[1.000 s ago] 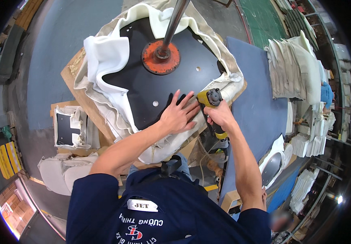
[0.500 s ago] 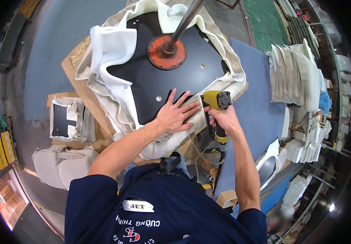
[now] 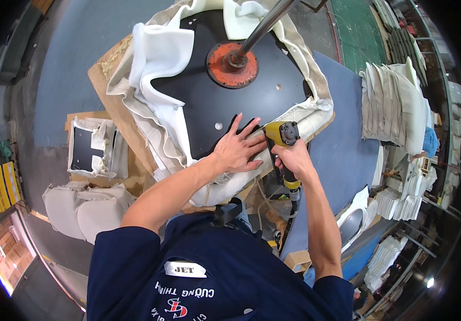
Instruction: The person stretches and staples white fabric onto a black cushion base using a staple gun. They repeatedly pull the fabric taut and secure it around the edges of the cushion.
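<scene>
A black panel (image 3: pixel 257 101) lies on a wooden worktop, edged with off-white fabric (image 3: pixel 300 115) and white foam (image 3: pixel 161 51). A round orange-red press foot (image 3: pixel 222 72) on a metal rod (image 3: pixel 270 24) rests on the panel. My left hand (image 3: pixel 237 152) is flat with fingers spread, over the panel's near edge and the folded fabric. In my right hand (image 3: pixel 295 159) is a yellow and black air stapler (image 3: pixel 279 134), gripped by its handle, its nose close to the fabric edge right of my left fingertips. The nose's contact point is hidden.
The wooden worktop (image 3: pixel 118 101) juts out at the left. A smaller covered panel (image 3: pixel 85 155) and grey-white cushions (image 3: pixel 99 214) lie left. At right stand a blue-grey table (image 3: pixel 337 134), stacked fabric covers (image 3: pixel 388 101) and another person in blue (image 3: pixel 429 142). An air hose (image 3: pixel 293 206) hangs below the stapler.
The stapler has shifted left along the fabric edge, closer to my left hand. My left hand has slid slightly left on the panel. The whole view has shifted a little.
</scene>
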